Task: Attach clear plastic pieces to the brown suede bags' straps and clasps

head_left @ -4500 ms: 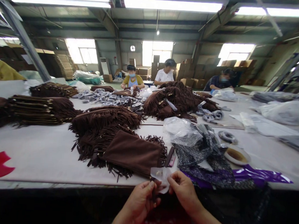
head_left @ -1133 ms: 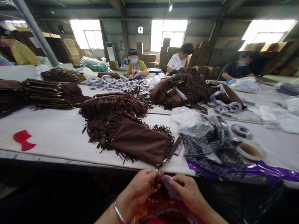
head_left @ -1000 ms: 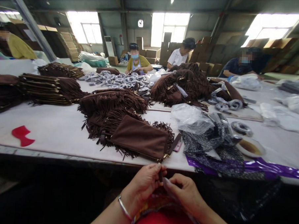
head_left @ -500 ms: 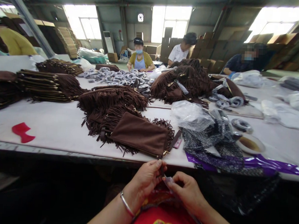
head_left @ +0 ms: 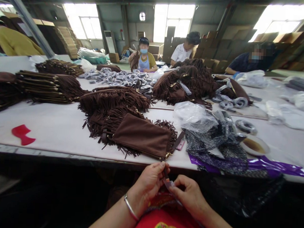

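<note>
Just past the table's near edge, my left hand (head_left: 150, 181) is closed on a thin dark brown strap (head_left: 165, 175), its thumb and fingers pinched together. My right hand (head_left: 190, 193) pinches a pale, thin wrapping strip (head_left: 168, 184) around the strap's lower part. Beyond my fingers lies a brown suede-like bag (head_left: 143, 135), flat side up, with gold clasps at its near right corner. The strap comes close to that corner; whether it is attached I cannot tell. Beneath the bag are more fringed brown bags (head_left: 112, 100).
Left on the table (head_left: 60, 130) are a red cut piece (head_left: 23, 134) and stacked brown bags (head_left: 39, 87). To the right lie clear plastic (head_left: 194, 117), speckled black-and-white cloth (head_left: 203, 143), purple film (head_left: 270, 166) and a shallow dish (head_left: 255, 145). Several co-workers are across the table and farther left.
My hands stay almost in place, still at the strap and pale strip. Across the table, the co-worker in the apron now has something brown raised at one side. The person far left leans differently.
</note>
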A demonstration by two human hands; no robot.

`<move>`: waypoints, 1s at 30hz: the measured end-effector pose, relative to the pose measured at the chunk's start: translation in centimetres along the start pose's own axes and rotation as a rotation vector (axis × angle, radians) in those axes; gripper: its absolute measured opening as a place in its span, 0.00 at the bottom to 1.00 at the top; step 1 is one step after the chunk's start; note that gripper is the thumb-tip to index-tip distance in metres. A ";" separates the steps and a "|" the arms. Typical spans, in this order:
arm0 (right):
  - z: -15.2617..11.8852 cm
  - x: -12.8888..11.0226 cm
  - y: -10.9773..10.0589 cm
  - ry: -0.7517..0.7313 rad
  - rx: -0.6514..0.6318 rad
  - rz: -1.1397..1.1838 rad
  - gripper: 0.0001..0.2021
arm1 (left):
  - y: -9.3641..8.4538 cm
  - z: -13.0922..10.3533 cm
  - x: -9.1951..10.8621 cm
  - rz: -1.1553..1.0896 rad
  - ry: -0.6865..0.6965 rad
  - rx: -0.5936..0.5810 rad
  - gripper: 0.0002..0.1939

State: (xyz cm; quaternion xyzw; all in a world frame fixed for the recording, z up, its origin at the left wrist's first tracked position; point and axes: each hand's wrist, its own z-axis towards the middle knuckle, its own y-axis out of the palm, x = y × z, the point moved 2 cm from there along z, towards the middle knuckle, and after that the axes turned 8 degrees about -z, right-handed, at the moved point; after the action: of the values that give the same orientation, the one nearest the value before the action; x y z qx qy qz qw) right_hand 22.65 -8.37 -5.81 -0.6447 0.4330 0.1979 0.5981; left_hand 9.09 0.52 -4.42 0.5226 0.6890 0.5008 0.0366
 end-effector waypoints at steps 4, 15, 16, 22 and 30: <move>-0.3 -0.7 0.1 -0.004 -0.025 0.071 0.11 | 0.0 0.1 -0.4 -0.003 0.044 0.004 0.13; -0.5 -0.5 -0.1 0.015 0.038 0.021 0.16 | -0.4 0.0 -0.6 -0.035 0.005 0.029 0.11; -0.4 -0.5 -0.1 0.009 0.038 0.009 0.16 | -0.4 -0.1 -0.6 -0.041 0.001 0.033 0.11; -0.5 -0.9 -0.3 -0.072 0.033 -0.006 0.16 | -0.1 -0.1 -0.3 -0.025 -0.001 0.039 0.11; -0.4 -1.2 -0.9 -0.206 0.101 -0.118 0.13 | -0.6 0.2 -0.6 0.014 -0.009 0.061 0.10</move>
State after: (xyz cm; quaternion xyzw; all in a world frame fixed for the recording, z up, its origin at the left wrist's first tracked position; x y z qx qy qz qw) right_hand 22.58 -8.47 -4.28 -0.6143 0.3401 0.2054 0.6817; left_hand 9.06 0.23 -5.17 0.5303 0.7003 0.4776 0.0202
